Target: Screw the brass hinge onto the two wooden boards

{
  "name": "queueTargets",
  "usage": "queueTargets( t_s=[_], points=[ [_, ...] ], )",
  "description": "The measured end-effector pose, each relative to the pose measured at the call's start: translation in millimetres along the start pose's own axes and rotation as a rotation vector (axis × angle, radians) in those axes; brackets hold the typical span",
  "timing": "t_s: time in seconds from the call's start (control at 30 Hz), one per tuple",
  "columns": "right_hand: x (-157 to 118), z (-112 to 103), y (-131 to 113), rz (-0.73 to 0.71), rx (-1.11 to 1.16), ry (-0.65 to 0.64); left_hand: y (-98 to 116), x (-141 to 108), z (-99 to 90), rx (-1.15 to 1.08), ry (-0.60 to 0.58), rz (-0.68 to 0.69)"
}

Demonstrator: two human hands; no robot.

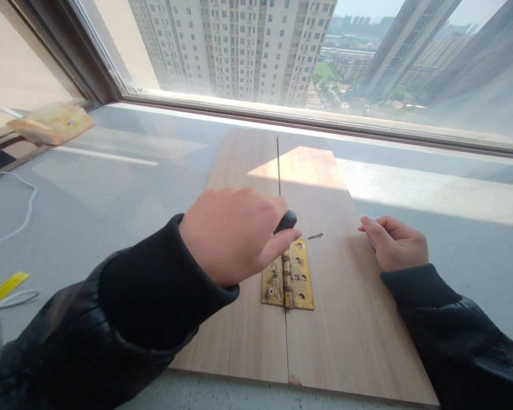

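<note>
A brass-coloured hinge (300, 279) lies across the seam between two light wooden boards, a left board (239, 336) and a right board (346, 324). Screw heads show in its left leaf; the right leaf has several holes. My left hand (235, 236) is closed round a black handle (287, 221) above the hinge's upper left part, hiding that corner and the tool's lower end. A loose screw (315, 235) lies on the right board just above the hinge. My right hand (395, 242) is closed near the right board's edge, fingertips pinched together; whatever they hold is hidden or too small to name.
The boards lie on a pale speckled sill (123, 188) below a large window with a dark frame (325, 126). A yellowish packet (53, 122) rests at the far left. A white cable (29, 205) and a yellow tag (11, 286) are at the left edge.
</note>
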State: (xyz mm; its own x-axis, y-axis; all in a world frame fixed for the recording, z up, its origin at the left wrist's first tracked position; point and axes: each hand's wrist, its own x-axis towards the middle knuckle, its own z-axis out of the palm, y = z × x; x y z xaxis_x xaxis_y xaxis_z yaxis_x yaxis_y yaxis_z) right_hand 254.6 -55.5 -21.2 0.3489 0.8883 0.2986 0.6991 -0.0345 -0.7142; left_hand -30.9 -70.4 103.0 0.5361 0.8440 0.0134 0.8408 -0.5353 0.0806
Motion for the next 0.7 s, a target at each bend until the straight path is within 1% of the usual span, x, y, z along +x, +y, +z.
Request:
queueTargets(
  t_s=[0.07,0.2,0.3,0.4,0.5,0.57,0.63,0.7],
  points=[
    [0.0,0.6,-1.3,0.023,0.033,0.009,0.2,-0.7,0.0,0.049,0.007,-0.058],
    [-1.2,0.9,-4.2,0.058,0.072,0.017,0.7,-1.0,1.1,0.046,0.052,-0.042],
    [-3.2,-0.2,-6.7,0.068,0.079,0.019,-0.3,0.4,4.2,0.026,0.105,-0.063],
    [-5.1,-1.5,-8.6,0.070,0.074,0.018,-4.3,2.9,8.7,0.025,0.128,-0.084],
    [-6.2,-2.2,-9.6,0.066,0.070,0.014,-14.1,7.2,13.4,-0.002,0.156,-0.107],
    [-6.3,-2.6,-10.0,0.064,0.069,0.011,-23.9,11.8,18.1,-0.057,0.182,-0.138],
    [-6.2,-3.1,-10.7,0.062,0.066,0.006,-33.4,17.9,25.9,-0.135,0.165,-0.162],
    [-6.1,-3.8,-11.7,0.057,0.062,0.001,-38.5,25.6,36.9,-0.178,0.134,-0.187]
  ],
)
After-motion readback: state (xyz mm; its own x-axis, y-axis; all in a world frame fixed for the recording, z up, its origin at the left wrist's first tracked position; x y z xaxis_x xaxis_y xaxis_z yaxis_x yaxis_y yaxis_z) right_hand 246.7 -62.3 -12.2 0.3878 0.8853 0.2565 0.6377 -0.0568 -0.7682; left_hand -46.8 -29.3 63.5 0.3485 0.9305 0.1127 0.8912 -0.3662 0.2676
